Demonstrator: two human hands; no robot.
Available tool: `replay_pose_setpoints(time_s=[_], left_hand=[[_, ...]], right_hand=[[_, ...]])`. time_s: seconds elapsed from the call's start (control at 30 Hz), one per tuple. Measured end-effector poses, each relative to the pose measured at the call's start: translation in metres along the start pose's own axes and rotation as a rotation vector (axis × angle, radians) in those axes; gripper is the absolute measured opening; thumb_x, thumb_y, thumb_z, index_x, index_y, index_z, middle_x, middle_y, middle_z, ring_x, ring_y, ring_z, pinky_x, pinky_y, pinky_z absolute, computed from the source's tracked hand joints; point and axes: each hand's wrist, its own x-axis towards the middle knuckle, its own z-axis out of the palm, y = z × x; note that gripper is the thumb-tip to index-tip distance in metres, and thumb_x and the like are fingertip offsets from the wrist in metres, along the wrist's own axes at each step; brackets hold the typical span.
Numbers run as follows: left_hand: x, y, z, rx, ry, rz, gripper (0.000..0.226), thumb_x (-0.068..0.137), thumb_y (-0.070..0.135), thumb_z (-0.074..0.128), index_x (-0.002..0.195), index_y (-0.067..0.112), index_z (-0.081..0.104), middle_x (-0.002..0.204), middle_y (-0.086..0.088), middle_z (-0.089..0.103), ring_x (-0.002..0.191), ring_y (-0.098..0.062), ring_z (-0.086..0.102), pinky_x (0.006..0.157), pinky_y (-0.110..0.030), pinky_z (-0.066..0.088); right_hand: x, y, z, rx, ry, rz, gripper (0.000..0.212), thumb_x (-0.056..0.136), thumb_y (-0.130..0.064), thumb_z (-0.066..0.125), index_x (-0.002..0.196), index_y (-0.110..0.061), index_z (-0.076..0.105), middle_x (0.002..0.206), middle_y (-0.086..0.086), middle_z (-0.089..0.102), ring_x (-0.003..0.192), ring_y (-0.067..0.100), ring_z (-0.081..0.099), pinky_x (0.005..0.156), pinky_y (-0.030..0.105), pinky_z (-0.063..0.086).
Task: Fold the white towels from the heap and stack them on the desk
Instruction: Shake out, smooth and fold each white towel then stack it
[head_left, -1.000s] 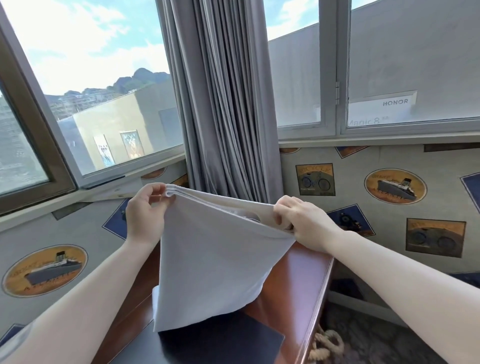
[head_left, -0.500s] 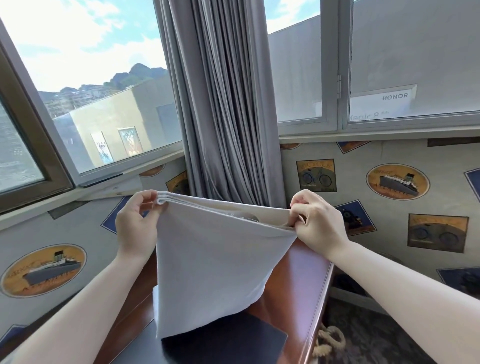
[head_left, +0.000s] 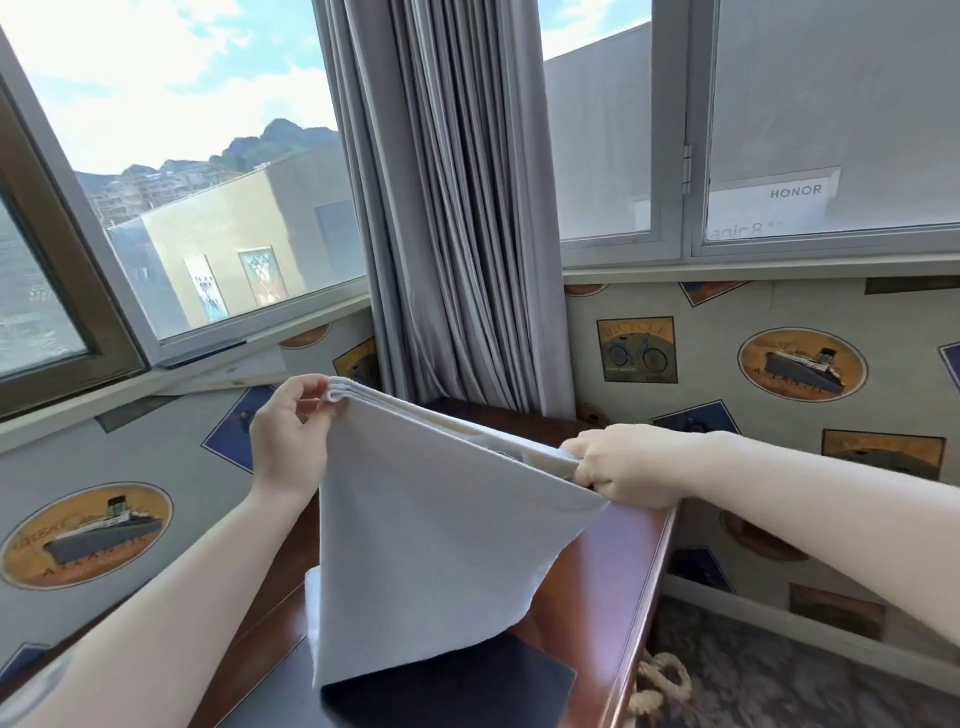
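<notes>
Two window banks meet at a corner; the left shows sky, hills and a yellow building, the right a grey wall with a white sign reading HONOR. One grey pleated curtain hangs bunched in the corner between them. Below the sills, pale wallpaper printed with oval ship emblems, a square bicycle emblem and dark blue diamonds.

One bench, glossy reddish-brown wood with a rounded moulded edge, fills the lower centre. One flat dark mat, matte, lies on its near part. Patterned grey carpet to the right; a coil of pale rope just beside the bench edge.

One white towel, smooth-faced, folded into several layers, held up over the bench. Its top edge runs taut, sloping down from left to right; the body hangs in a tapering sheet, lower edge over the mat. Stacked rounded layer ends show at the upper left corner. A second strip of white cloth shows behind its lower left edge; extent hidden.

Two bare hands. Left hand: grip pinches the towel's upper left corner between thumb and fingers. Right hand: grip clenched on the upper right corner, fingers curled over the fabric.
</notes>
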Motion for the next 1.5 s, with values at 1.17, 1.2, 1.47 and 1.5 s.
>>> replay_pose_setpoints(time_s=[1.17, 1.2, 1.47, 1.5], left_hand=[[0.185, 0.143, -0.181, 0.379, 0.115, -0.046, 0.015, 0.090, 0.010, 0.066, 0.104, 0.005, 0.064, 0.102, -0.017, 0.065, 0.100, -0.036, 0.061, 0.084, -0.049, 0.055], [0.188, 0.152, -0.190, 0.399, 0.166, -0.039, 0.016, 0.090, 0.010, 0.066, 0.105, 0.005, 0.065, 0.103, -0.017, 0.065, 0.100, -0.036, 0.060, 0.087, -0.048, 0.053], [0.216, 0.210, -0.248, 0.455, 0.422, 0.001, 0.022, 0.089, 0.011, 0.067, 0.109, 0.001, 0.068, 0.108, -0.020, 0.067, 0.101, -0.039, 0.060, 0.081, -0.039, 0.047], [0.217, 0.212, -0.250, 0.488, 0.412, -0.007, 0.020, 0.089, 0.011, 0.067, 0.105, 0.001, 0.069, 0.106, -0.020, 0.068, 0.100, -0.039, 0.061, 0.082, -0.039, 0.047]], right_hand=[[0.044, 0.074, -0.322, -0.327, 0.631, 0.018, 0.049, 0.090, -0.060, 0.051, 0.126, -0.027, 0.053, 0.119, -0.010, 0.059, 0.101, 0.012, 0.060, 0.074, 0.028, 0.044], [0.046, 0.074, -0.332, -0.104, 0.635, -0.005, 0.046, 0.086, -0.062, 0.054, 0.118, -0.029, 0.056, 0.112, -0.007, 0.064, 0.100, 0.015, 0.061, 0.078, 0.032, 0.046], [0.038, 0.059, -0.407, 0.428, 0.759, -0.269, 0.046, 0.084, -0.058, 0.060, 0.101, -0.016, 0.065, 0.089, 0.003, 0.069, 0.085, 0.021, 0.065, 0.079, 0.035, 0.055], [0.042, 0.059, -0.410, 0.374, 0.732, -0.227, 0.043, 0.088, -0.055, 0.059, 0.103, -0.016, 0.064, 0.089, 0.003, 0.069, 0.087, 0.021, 0.065, 0.081, 0.035, 0.054]])
